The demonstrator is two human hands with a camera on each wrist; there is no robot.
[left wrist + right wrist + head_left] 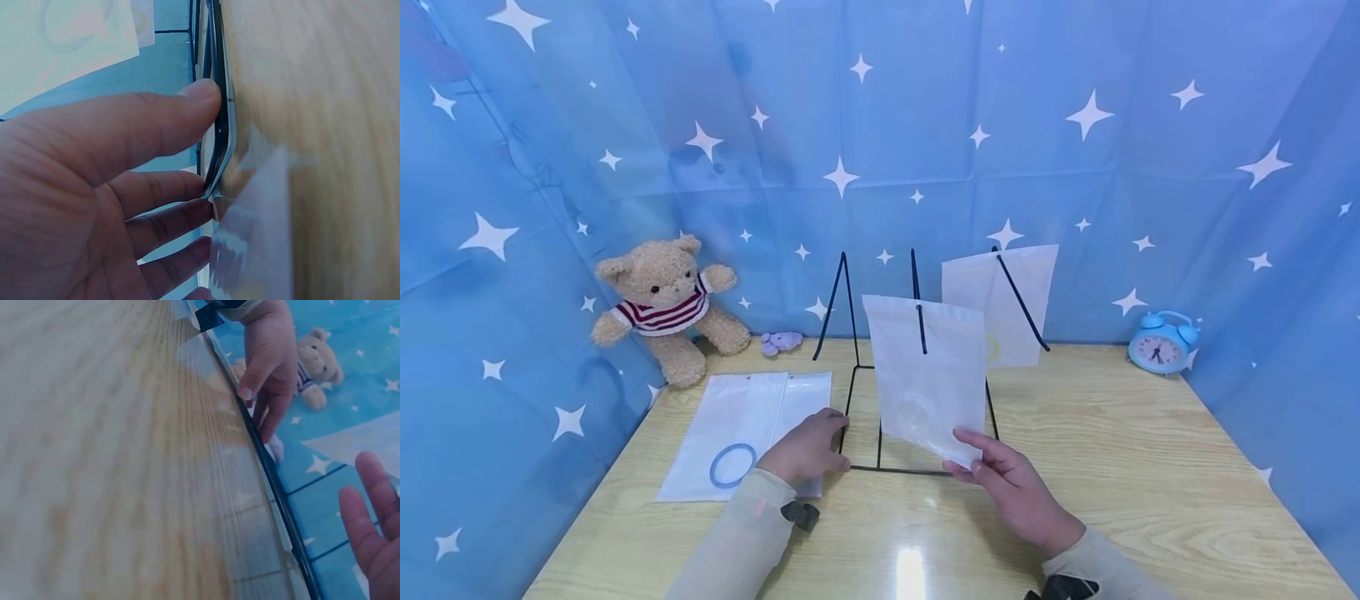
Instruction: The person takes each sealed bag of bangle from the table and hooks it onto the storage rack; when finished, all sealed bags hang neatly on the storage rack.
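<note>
A black wire rack (880, 469) with upright prongs stands on the table. From its middle prong, through a hole near the top, hangs a white pouch (925, 375). A second white pouch (1026, 308) hangs on the right prong, farther back. My left hand (805, 450) holds the rack's front left corner, thumb and fingertips at the thin bars (220, 125). Beside the hanging pouch's lower right corner is my right hand (1011, 492), its fingers extended. In the right wrist view, the fingers (375, 519) of this hand are spread and grip nothing visible.
Flat white pouches (752, 408) lie left of the rack, one with a blue ring print (732, 465). A teddy bear (662, 308) and a small purple toy (781, 342) sit at the back left. A blue alarm clock (1161, 343) stands back right before the starry curtain (925, 125).
</note>
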